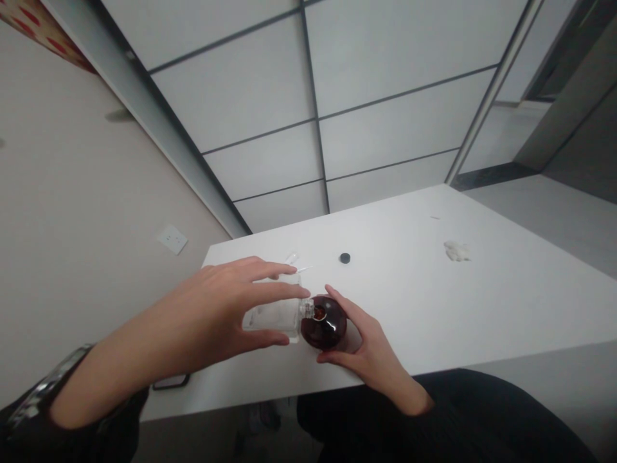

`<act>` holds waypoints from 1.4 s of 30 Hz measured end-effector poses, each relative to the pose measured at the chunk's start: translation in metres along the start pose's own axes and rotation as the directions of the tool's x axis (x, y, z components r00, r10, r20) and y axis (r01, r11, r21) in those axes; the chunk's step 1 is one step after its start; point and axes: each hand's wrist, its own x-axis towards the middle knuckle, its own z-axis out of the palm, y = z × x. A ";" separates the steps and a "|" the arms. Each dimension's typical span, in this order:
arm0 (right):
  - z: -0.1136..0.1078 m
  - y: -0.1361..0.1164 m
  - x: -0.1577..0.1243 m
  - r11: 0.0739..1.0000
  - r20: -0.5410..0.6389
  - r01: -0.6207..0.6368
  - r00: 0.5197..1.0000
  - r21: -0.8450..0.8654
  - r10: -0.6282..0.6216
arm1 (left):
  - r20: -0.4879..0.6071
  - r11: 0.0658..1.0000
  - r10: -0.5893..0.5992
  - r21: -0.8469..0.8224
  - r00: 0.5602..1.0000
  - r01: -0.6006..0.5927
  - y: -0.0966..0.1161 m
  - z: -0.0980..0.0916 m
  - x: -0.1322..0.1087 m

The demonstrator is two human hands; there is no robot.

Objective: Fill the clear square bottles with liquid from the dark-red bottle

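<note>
My left hand grips a clear rectangular glass bottle, tipped on its side so its neck meets the open mouth of a round dark-red bottle. My right hand cups the dark-red bottle from the right and holds it on the white table. A small black cap lies on the table beyond the bottles. Just behind my left fingers lie small clear pieces.
A crumpled white tissue sits on the table to the far right. A dark phone-like object lies near the table's front left edge. A wall socket is on the left wall. My dark-clothed lap is below the table edge.
</note>
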 end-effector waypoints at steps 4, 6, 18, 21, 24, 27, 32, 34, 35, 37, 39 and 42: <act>0.000 0.000 0.000 1.000 -0.002 -0.008 1.000 0.001 0.008 | 0.011 0.999 0.007 0.036 1.000 -0.007 0.002 -0.002 0.002; 0.000 0.001 -0.001 1.000 -0.004 -0.013 1.000 0.002 0.013 | 0.019 0.998 0.013 0.056 1.000 -0.014 0.002 -0.003 0.002; 0.000 0.003 -0.002 1.000 -0.017 0.001 1.000 -0.003 -0.001 | 0.024 0.995 0.018 0.099 1.000 -0.020 0.005 -0.006 0.004; 0.000 0.004 -0.002 1.000 -0.020 0.012 1.000 -0.007 -0.013 | 0.036 0.992 0.022 0.122 0.999 -0.026 0.007 -0.007 0.005; 0.001 0.005 -0.002 1.000 -0.016 0.014 1.000 -0.007 -0.014 | 0.041 0.990 0.030 0.138 0.999 -0.036 0.007 -0.008 0.006; 0.002 0.005 -0.002 1.000 -0.021 0.013 1.000 -0.005 -0.013 | 0.042 0.991 0.044 0.122 0.998 -0.049 0.007 -0.009 0.007; 0.002 0.004 -0.001 1.000 -0.018 0.019 1.000 -0.003 -0.019 | 0.077 0.990 -0.090 0.118 0.993 0.080 0.011 -0.010 0.011; 0.001 0.003 -0.001 0.999 -0.020 0.035 0.999 0.008 -0.035 | 0.100 0.983 -0.138 0.134 0.985 0.124 0.014 -0.012 0.013; 0.001 0.002 -0.001 0.999 -0.020 0.039 0.999 0.012 -0.039 | 0.109 0.981 -0.152 0.139 0.982 0.137 0.015 -0.012 0.014; 0.001 0.001 0.000 0.999 -0.018 0.032 0.999 0.009 -0.032 | 0.124 0.978 -0.167 0.145 0.978 0.149 0.017 -0.013 0.016; 0.001 0.001 0.000 1.000 -0.016 0.016 1.000 -0.003 -0.016 | 0.136 0.978 -0.171 0.144 0.976 0.152 0.018 -0.014 0.017; 0.001 0.002 -0.001 1.000 -0.019 0.021 1.000 -0.009 -0.021 | 0.147 0.978 -0.172 0.141 0.974 0.152 0.019 -0.014 0.018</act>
